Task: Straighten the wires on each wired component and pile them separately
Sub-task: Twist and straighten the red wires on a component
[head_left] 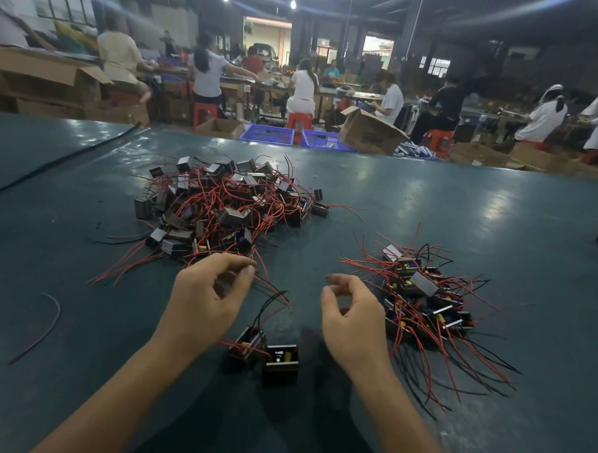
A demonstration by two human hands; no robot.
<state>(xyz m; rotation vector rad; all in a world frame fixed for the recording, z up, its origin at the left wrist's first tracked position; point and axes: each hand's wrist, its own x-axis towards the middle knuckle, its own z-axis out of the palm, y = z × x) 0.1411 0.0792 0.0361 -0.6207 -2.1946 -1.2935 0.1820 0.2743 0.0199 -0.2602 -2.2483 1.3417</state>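
Dark teal counter (463,206) fills the foreground of a dim workshop, and behind its far edge workers (302,86) sit on red stools near blue baskets (267,134) and a tipped cardboard box (367,130).

At far left a loose wire (52,315) lies curved on the counter by itself. Farther in and toward the back sits the tangled pile (223,206), a big heap of small boxy parts with red and black leads snarled in every direction.

The left hand (205,301) hovers at the pile's near edge. Its fingers (246,270) are curled with the thumb close to them, right beside a thin red lead; whether they pinch it cannot be told.

Between the wrists a wired component (246,344) rests on the counter, its black and red leads arching up toward the left hand. A second component (280,360) touches it on the right.

The right hand (352,317) hangs above the counter, loosely curled, thumb and forefinger apart, with nothing seen between them.

Just right of it lies the smaller pile (424,300), whose leads mostly fan out toward the near right.
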